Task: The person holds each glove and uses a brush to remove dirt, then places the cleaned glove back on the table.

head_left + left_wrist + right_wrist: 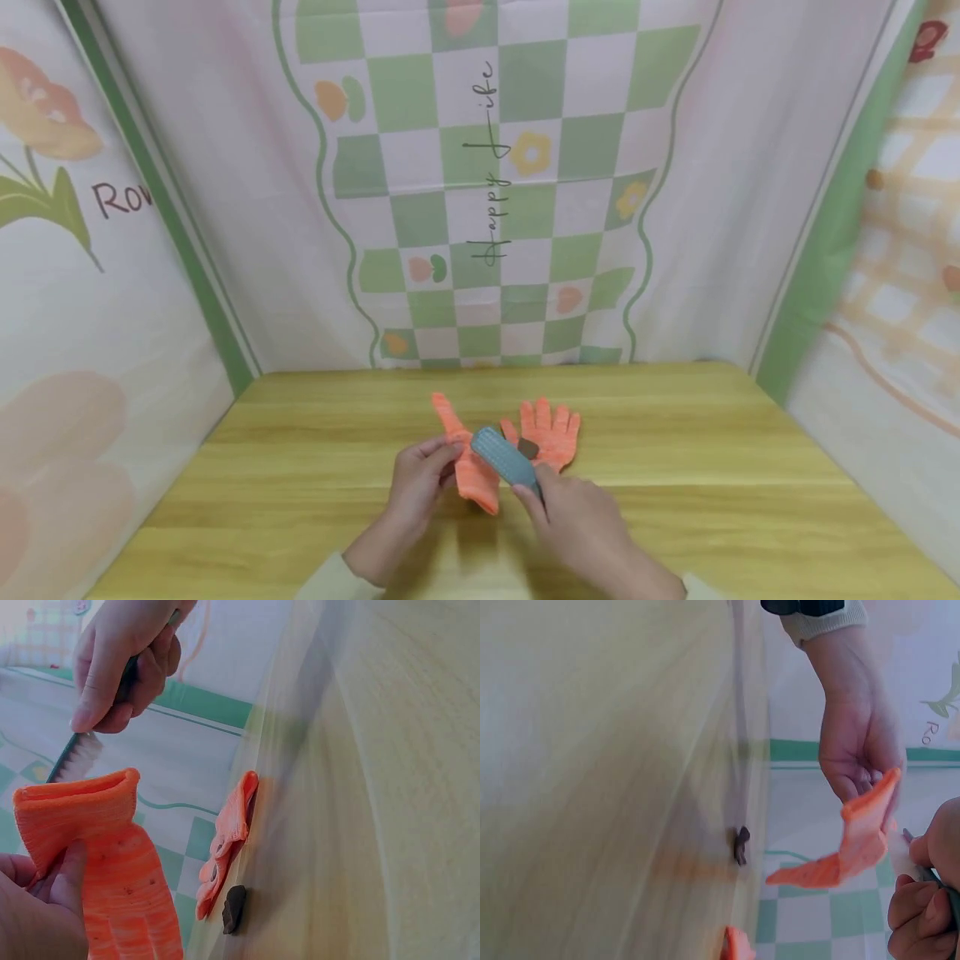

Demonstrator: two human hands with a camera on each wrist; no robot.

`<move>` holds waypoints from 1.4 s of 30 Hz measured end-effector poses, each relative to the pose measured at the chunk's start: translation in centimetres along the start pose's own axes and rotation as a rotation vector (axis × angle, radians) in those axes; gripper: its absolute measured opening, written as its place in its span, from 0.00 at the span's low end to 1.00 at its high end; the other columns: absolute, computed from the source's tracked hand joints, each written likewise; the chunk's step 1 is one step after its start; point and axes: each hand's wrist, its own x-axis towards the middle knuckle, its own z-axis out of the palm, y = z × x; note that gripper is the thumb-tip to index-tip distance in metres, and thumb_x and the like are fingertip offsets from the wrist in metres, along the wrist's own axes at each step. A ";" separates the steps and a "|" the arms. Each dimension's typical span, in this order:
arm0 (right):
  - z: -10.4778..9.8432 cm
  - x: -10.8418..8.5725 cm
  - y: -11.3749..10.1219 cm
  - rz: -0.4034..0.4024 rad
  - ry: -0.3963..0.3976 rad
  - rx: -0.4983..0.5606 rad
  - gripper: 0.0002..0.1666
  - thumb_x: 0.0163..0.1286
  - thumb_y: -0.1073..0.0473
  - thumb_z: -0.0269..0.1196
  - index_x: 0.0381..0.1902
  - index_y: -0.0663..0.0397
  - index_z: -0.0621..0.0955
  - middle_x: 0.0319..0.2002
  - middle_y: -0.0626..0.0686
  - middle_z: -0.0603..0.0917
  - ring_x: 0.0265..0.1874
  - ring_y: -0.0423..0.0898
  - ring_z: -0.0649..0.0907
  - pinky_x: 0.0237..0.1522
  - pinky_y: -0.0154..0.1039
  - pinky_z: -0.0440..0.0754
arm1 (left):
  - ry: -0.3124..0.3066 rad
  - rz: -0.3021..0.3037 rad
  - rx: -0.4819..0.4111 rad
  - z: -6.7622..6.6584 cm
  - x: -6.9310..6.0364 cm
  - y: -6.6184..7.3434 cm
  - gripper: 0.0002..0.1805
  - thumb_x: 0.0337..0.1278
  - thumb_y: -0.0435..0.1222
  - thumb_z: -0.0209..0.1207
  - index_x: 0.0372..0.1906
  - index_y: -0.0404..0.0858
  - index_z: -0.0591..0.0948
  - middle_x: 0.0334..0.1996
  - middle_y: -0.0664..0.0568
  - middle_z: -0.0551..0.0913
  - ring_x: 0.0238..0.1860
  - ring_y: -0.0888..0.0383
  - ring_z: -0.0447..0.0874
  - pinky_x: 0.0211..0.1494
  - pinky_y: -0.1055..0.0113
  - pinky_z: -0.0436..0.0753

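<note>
Our left hand [422, 477] pinches one glove [477, 480], right hand [588, 518] grips the brush [504, 456]; we're (seemingly) brushing, next needing steady strokes.

Head view: set above the near side of the table [675, 467], facing forward and down. Range is the longest of the three; coverage includes the back curtain [525, 208], left curtain [90, 317] and right curtain [907, 250]. Left wrist view: set low at the left hand [423, 479], close range, rolled sideways with the table at picture right; faces across toward the right hand [588, 517] and right curtain. Right wrist view: set near the right hand, rolled the opposite way with the table at picture left; faces the left hand and left curtain. Shared by all views: both hands, held glove [476, 483], brush [502, 457], dark lump [528, 448] and back curtain.
</note>
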 end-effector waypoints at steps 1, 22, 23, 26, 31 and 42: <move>0.1 0.0 -0.1 -0.008 -0.006 -0.001 0.19 0.74 0.43 0.55 0.29 0.50 0.73 0.14 0.41 0.65 0.11 0.37 0.65 0.11 0.31 0.62 | -0.005 -0.001 0.002 0.0 0.0 0.0 0.15 0.60 0.25 0.58 0.49 0.17 0.78 0.32 0.46 0.86 0.32 0.60 0.86 0.39 0.67 0.86; 1.1 -0.3 0.7 -0.038 0.030 -0.071 0.18 0.72 0.46 0.58 0.28 0.51 0.73 0.13 0.42 0.63 0.10 0.37 0.63 0.10 0.30 0.59 | 0.038 0.007 -0.012 0.2 0.1 0.1 0.17 0.61 0.24 0.56 0.51 0.15 0.74 0.35 0.41 0.86 0.33 0.58 0.86 0.39 0.65 0.86; 1.1 -0.3 0.7 -0.040 0.032 -0.071 0.18 0.72 0.46 0.58 0.28 0.51 0.73 0.13 0.42 0.63 0.09 0.37 0.63 0.10 0.30 0.59 | 0.039 0.006 -0.012 0.2 0.1 0.1 0.17 0.61 0.24 0.56 0.51 0.15 0.74 0.35 0.41 0.86 0.33 0.57 0.86 0.39 0.65 0.86; 1.2 -0.4 0.8 -0.042 0.036 -0.076 0.18 0.72 0.46 0.59 0.28 0.52 0.73 0.13 0.42 0.63 0.10 0.37 0.63 0.10 0.30 0.59 | 0.041 0.010 -0.023 0.1 0.1 0.2 0.17 0.61 0.24 0.56 0.52 0.15 0.74 0.35 0.41 0.86 0.34 0.57 0.86 0.39 0.65 0.86; 1.4 -0.6 1.3 0.017 0.001 -0.071 0.17 0.71 0.47 0.60 0.33 0.55 0.76 0.14 0.45 0.69 0.12 0.39 0.69 0.11 0.34 0.65 | 0.046 0.025 -0.064 -0.1 0.2 0.4 0.16 0.61 0.23 0.56 0.51 0.15 0.74 0.33 0.41 0.86 0.34 0.56 0.87 0.39 0.65 0.86; 0.3 -0.2 2.0 0.121 -0.018 -0.036 0.17 0.72 0.48 0.59 0.33 0.56 0.77 0.14 0.45 0.67 0.11 0.40 0.66 0.10 0.32 0.62 | 0.067 0.034 -0.065 -0.4 0.6 0.8 0.12 0.58 0.23 0.57 0.45 0.18 0.79 0.26 0.47 0.85 0.29 0.59 0.85 0.34 0.68 0.86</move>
